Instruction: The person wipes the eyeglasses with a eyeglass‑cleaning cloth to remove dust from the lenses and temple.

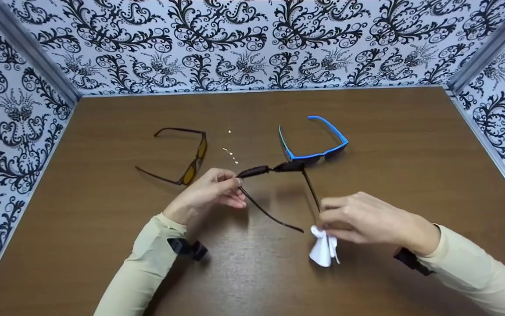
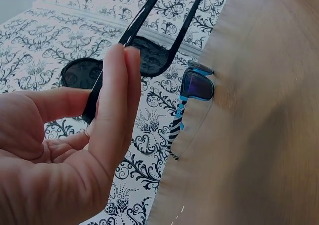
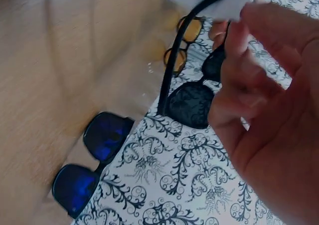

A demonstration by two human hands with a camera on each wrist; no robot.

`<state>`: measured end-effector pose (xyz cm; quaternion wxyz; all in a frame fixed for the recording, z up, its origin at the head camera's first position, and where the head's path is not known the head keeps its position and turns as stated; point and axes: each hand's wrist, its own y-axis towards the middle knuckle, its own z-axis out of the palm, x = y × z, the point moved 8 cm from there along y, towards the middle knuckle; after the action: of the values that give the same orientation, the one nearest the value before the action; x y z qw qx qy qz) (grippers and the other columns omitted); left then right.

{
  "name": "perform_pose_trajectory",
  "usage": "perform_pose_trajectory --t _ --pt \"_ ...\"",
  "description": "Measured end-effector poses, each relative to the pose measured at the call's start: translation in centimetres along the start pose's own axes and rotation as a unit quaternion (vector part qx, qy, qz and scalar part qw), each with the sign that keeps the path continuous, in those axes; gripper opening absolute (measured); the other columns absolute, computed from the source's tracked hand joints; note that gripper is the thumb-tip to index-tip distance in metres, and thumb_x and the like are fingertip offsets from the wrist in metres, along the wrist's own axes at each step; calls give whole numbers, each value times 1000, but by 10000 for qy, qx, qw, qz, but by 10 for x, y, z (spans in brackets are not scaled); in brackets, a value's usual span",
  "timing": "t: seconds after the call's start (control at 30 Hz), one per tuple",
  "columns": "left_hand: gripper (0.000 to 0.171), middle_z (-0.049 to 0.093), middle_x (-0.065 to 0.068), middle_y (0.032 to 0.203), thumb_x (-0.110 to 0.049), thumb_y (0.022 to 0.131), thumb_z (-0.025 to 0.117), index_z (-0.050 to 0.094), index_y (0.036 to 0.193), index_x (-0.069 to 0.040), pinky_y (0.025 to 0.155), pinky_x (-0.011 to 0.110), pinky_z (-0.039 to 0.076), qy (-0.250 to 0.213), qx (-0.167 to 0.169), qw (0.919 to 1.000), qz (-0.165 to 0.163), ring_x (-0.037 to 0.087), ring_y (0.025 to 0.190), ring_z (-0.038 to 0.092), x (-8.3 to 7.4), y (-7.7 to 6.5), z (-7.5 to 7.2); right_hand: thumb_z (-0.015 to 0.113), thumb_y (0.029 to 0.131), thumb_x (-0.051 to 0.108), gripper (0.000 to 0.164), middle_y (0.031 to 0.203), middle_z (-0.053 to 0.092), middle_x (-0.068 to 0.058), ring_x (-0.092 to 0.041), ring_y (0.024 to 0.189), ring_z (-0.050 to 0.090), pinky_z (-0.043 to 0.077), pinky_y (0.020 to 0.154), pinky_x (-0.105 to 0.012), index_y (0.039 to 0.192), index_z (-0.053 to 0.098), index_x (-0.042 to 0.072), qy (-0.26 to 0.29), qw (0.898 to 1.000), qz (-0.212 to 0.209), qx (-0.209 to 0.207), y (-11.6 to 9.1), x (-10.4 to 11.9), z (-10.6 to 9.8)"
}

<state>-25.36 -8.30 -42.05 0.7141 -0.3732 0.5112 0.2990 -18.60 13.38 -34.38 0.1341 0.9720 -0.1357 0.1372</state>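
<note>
Above the worktop (image 1: pixel 81 219), the left hand (image 1: pixel 210 191) pinches black glasses (image 1: pixel 254 171) between its fingers, apparently steadying them. The right hand's (image 1: pixel 362 219) fingers pinch a cloth (image 1: pixel 321 252) at one earpiece (image 1: pixel 311 189).

Place: booth-like desk space; home, office or lab cannot be told | brown wood-look desk (image 1: pixel 81 210) | black-and-white scroll-print walls (image 1: pixel 248 44) on three sides | grey corner strips (image 1: pixel 37 52) | plain pale area (image 2: pixel 16 3) beyond one wall, left wrist view | wrist cameras (image 1: pixel 186 248) worn: recording setup
</note>
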Motion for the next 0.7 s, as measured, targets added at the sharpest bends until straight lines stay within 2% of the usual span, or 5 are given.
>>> perform_pose_trajectory --t 0.13,0.23,0.43,0.7 --pt "16 65 17 79 -1 98 46 57 87 4 72 35 57 -84 -49 10000 18 21 69 68 1 1 2 73 80 2 20 89 56 6 -4 69 55 48 56 -22 94 67 15 13 9960 758 -478 5 -11 -7" --pt "16 65 17 78 0 98 46 56 86 4 72 35 57 -193 -86 9998 37 21 69 68 2 2 5 70 81 -2 18 86 59 4 -5 68 58 49 57 -22 92 65 11 310 9897 1195 -722 8 -18 -8" --pt "17 64 21 79 2 97 46 55 83 3 73 35 57 -262 -214 9994 -16 22 69 68 2 4 9 65 83 -6 15 83 65 1 -9 71 64 53 60 -23 90 61 6 1320 9755 1699 -468 15 -21 2" --pt "16 65 20 76 3 97 49 57 83 7 72 35 57 -378 -253 9986 -278 22 67 68 2 3 20 62 83 -5 13 85 65 1 -11 75 66 54 66 -26 89 59 6 1895 9613 1985 -255 31 -22 19"
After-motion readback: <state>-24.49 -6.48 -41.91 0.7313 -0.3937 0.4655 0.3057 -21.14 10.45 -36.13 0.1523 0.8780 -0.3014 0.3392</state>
